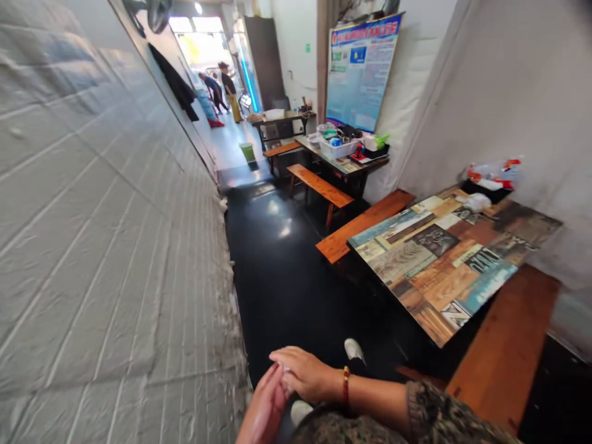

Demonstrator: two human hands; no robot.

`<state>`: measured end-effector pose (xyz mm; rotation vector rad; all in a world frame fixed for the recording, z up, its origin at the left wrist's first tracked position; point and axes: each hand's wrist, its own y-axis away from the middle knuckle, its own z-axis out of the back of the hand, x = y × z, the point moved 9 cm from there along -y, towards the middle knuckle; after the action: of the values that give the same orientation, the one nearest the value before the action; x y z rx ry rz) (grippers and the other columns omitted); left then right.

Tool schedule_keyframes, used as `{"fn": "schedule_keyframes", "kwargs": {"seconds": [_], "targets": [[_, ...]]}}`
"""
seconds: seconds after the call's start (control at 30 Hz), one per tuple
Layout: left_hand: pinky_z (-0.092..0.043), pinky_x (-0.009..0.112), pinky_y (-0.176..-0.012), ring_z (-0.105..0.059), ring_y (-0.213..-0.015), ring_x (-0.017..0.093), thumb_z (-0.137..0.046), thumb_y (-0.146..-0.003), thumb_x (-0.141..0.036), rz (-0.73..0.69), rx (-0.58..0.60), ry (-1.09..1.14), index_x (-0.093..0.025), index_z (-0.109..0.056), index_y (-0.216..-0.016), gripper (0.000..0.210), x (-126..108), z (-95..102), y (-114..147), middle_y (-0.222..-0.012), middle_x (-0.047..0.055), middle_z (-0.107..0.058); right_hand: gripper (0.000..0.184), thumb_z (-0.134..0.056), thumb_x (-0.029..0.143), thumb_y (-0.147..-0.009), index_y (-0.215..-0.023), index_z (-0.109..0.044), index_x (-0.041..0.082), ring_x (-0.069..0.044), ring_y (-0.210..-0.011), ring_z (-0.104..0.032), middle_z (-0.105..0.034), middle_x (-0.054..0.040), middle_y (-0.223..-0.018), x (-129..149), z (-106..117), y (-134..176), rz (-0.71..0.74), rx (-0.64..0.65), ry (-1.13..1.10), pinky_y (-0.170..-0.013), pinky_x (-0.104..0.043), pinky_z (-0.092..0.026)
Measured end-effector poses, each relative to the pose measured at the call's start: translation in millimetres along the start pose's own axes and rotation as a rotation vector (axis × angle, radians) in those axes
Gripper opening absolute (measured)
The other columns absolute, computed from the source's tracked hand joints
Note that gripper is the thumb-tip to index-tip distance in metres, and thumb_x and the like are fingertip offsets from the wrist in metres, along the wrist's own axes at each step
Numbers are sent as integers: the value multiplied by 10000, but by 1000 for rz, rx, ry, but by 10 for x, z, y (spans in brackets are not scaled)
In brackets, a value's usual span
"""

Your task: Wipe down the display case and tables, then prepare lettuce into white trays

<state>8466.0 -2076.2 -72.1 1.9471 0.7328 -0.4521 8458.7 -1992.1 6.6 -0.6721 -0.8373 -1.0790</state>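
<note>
Both hands meet low in front of my body, above the dark floor. My left hand (267, 404) reaches up from the bottom edge, its fingers stretched out and pressed against the other hand. My right hand (308, 374) comes in from the right with its fingers curled over the left fingertips. A small whitish patch (287, 371) shows between the two; it may be a scrap of tissue, but I cannot make it out. A red and gold bracelet (346, 385) circles the right wrist, below a patterned sleeve (444, 410).
A white brick-patterned wall (139, 246) runs close along the left. At right stands a patchwork-topped table (444, 259) between wooden benches (509, 345). Farther along are a cluttered table (340, 148), a green bin (248, 152) and two people (230, 89) near the bright doorway.
</note>
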Motion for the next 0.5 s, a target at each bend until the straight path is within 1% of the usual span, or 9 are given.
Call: {"fn": "schedule_keyframes", "kwargs": {"seconds": [0.07,0.13,0.2,0.27,0.33,0.4,0.47,0.5], "targets": [[-540,326,-847,-701,-948,255,-792,-673,-247,44,101,54,-181,-721,-918,264,88,-377,-81,-955,81,-763,527,-446,245,-868,-1387,-499,171,-235,-1299,-499,-556,-124,-1389,-260,264,187,-85,-86,-95,-1119,-432,-375],[-538,315,-826,-709,-893,244,-812,-668,-284,44,183,73,-163,-734,-913,284,149,-778,-183,-907,95,-765,496,-448,264,-863,-1345,-557,224,-253,-1277,-527,-578,-99,-1369,-515,570,378,-166,-161,-169,-1104,-450,-398],[-539,305,-808,-713,-862,242,-841,-633,-314,32,186,76,-151,-744,-884,315,220,-1141,-331,-865,104,-763,440,-455,286,-859,-1262,-628,315,-268,-1213,-581,-638,-47,-1289,-750,943,562,-201,-239,-218,-1060,-464,-445],[-541,304,-798,-715,-844,246,-875,-576,-331,30,148,80,-145,-744,-848,355,315,-1483,-507,-837,103,-759,355,-476,318,-841,-1100,-712,376,-290,-1099,-644,-702,-13,-1142,-980,1369,727,-191,-319,-253,-970,-477,-504],[-543,312,-799,-717,-832,247,-885,-554,-350,31,114,79,-146,-735,-844,385,412,-1831,-675,-820,99,-756,270,-504,356,-817,-917,-755,339,-304,-964,-683,-731,-30,-979,-1261,1813,875,-222,-401,-291,-869,-470,-539],[-544,317,-795,-715,-817,236,-876,-568,-363,27,92,73,-155,-718,-832,372,495,-2189,-814,-824,95,-755,269,-521,414,-806,-809,-736,252,-294,-794,-698,-723,-64,-810,-1597,2239,1015,-351,-495,-369,-738,-434,-561],[-541,309,-784,-709,-795,214,-860,-596,-370,6,89,61,-164,-695,-798,333,549,-2560,-919,-830,87,-752,358,-491,481,-834,-855,-707,197,-271,-663,-685,-703,-75,-724,-1855,2605,1127,-491,-576,-465,-615,-390,-556],[-539,305,-771,-703,-777,204,-848,-613,-369,-8,106,49,-166,-683,-780,311,568,-2757,-960,-819,79,-746,399,-463,502,-856,-912,-697,185,-265,-651,-685,-709,-82,-741,-1910,2782,1163,-521,-623,-487,-596,-380,-556]]}}
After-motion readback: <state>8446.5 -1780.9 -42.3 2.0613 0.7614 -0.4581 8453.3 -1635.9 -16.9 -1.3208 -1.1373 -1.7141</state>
